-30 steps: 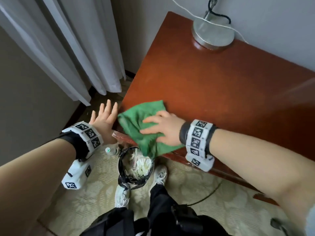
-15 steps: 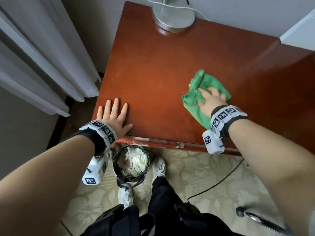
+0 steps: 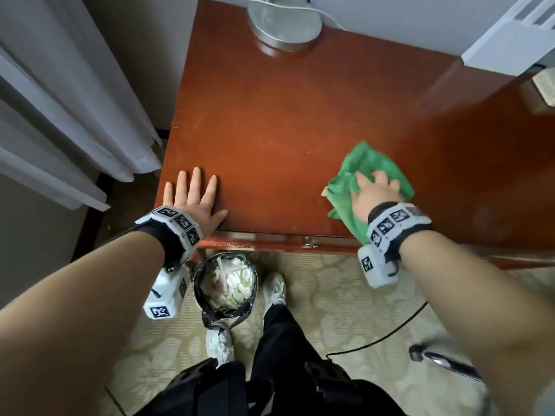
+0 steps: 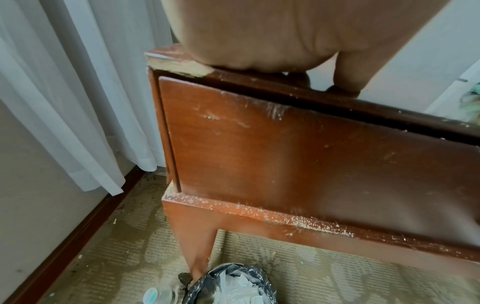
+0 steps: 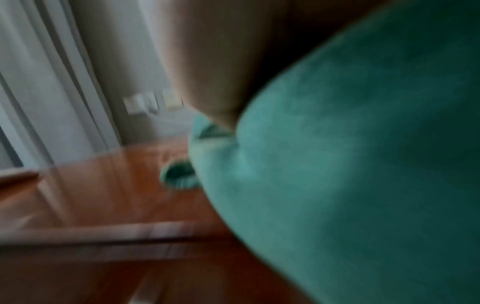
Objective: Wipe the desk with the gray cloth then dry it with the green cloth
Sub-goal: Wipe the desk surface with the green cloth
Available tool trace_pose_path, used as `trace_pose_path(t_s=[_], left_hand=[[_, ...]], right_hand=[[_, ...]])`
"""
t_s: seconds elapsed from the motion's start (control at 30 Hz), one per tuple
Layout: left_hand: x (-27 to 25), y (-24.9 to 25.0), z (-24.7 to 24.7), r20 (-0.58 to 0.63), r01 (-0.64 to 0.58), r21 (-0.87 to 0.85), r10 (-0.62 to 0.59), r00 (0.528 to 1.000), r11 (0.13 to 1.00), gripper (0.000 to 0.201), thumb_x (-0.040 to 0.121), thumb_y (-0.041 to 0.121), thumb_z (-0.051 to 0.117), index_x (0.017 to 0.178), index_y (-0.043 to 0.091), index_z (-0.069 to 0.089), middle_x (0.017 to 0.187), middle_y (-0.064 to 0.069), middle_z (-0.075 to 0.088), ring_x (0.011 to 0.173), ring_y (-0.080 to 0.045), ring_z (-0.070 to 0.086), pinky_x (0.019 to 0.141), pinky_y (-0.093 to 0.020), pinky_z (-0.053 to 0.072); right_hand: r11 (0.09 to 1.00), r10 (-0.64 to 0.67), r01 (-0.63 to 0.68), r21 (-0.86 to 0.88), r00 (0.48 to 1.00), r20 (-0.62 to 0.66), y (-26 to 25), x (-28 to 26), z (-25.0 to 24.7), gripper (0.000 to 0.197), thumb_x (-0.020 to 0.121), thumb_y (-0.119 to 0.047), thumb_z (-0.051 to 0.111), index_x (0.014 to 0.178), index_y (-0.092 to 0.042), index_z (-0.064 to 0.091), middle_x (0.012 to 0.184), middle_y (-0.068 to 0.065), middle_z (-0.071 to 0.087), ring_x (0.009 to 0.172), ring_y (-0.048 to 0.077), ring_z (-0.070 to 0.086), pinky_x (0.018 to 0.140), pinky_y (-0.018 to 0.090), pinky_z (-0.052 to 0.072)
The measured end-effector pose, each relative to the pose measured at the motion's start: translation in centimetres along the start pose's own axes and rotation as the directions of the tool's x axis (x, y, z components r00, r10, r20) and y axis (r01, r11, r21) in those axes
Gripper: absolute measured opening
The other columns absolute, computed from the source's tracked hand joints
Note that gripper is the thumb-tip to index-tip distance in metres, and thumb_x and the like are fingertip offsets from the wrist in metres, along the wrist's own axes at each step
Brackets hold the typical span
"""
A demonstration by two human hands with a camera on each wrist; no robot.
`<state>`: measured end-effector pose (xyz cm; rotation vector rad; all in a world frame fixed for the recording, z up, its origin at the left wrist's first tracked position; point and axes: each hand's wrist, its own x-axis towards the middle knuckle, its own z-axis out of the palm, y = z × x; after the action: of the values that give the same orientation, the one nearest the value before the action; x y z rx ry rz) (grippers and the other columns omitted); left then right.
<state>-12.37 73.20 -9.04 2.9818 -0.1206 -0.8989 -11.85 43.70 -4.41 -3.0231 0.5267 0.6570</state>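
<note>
one flat left hand rests on desk; right hand presses green cloth, fingers spread.

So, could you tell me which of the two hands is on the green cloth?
The right hand, pressing the green cloth near the desk's front edge; the left hand lies flat on bare wood, holding nothing.

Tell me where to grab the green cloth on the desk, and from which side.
Probably the bunched middle of the green cloth, taken from above with fingers closing round the raised folds. It lies crumpled on the desk with its near end draping over the front edge, so there is no flat edge to slide under. The right hand lies on top there.
</note>
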Motion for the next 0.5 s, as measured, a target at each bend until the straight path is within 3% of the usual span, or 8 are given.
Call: trace_pose_path(t_s=[0.07,0.13,0.2,0.3,0.4,0.5], left_hand=[[0.2,0.0,0.1,-0.005,0.007,0.011,-0.007,1.0,1.0,0.071,0.095,0.056,0.023,0.148,0.027,-0.014,0.155,-0.004,-0.023,0.143,-0.028,-0.02,0.117,-0.044,-0.008],[0.2,0.0,0.1,-0.005,0.01,0.007,-0.01,1.0,1.0,0.071,0.095,0.056,0.024,0.148,0.027,-0.014,0.155,-0.004,-0.023,0.143,-0.028,-0.019,0.117,-0.044,-0.008],[0.2,0.0,0.0,0.003,0.002,0.0,-0.002,1.0,1.0,0.071,0.095,0.055,0.024,0.148,0.027,-0.014,0.155,-0.005,-0.023,0.143,-0.028,-0.019,0.117,-0.044,-0.008],[0.2,-0.1,-0.1,-0.001,-0.005,-0.002,0.005,1.0,1.0,0.07,0.096,0.053,0.025,0.148,0.027,-0.013,0.155,-0.005,-0.022,0.143,-0.028,-0.019,0.117,-0.044,-0.008],[0.0,-0.1,-0.1,0.016,-0.009,-0.012,0.009,1.0,1.0,0.069,0.096,0.052,0.025,0.148,0.028,-0.013,0.155,-0.004,-0.024,0.143,-0.028,-0.02,0.117,-0.044,-0.009],[0.0,-0.1,-0.3,0.021,-0.006,0.001,0.006,1.0,1.0,0.069,0.096,0.053,0.024,0.148,0.028,-0.014,0.154,-0.004,-0.024,0.142,-0.028,-0.021,0.116,-0.044,-0.009]], right_hand=[[1.0,0.005,-0.005,0.008,1.0,0.003,-0.8,-1.2,1.5,0.048,0.097,-0.032,0.034,0.144,-0.032,0.022,0.148,0.007,0.02,0.127,0.035,0.026,0.097,0.044,0.037],[0.986,-0.169,0.169,0.0,0.984,-0.048,-2.9,-3.0,2.9,0.049,0.097,-0.032,0.036,0.144,-0.033,0.024,0.148,0.006,0.02,0.126,0.035,0.027,0.098,0.044,0.037],[0.937,-0.35,0.35,-0.014,0.932,-0.091,-5.6,-4.9,4.1,0.049,0.096,-0.032,0.038,0.143,-0.034,0.026,0.149,0.004,0.02,0.127,0.034,0.025,0.1,0.045,0.034],[0.88,-0.473,0.474,-0.006,0.877,-0.091,-8.5,-6.2,5.1,0.049,0.096,-0.032,0.039,0.143,-0.035,0.026,0.149,0.002,0.02,0.13,0.031,0.023,0.104,0.047,0.03],[0.879,-0.476,0.475,-0.039,0.877,-0.07,-6.9,-5.8,5.2,0.048,0.096,-0.032,0.038,0.143,-0.037,0.025,0.15,-0.001,0.019,0.131,0.03,0.023,0.105,0.046,0.029],[0.956,-0.293,0.293,-0.009,0.955,-0.052,-2.3,-4.5,4.5,0.046,0.096,-0.031,0.037,0.141,-0.036,0.027,0.151,0.001,0.018,0.131,0.032,0.024,0.104,0.046,0.031]])
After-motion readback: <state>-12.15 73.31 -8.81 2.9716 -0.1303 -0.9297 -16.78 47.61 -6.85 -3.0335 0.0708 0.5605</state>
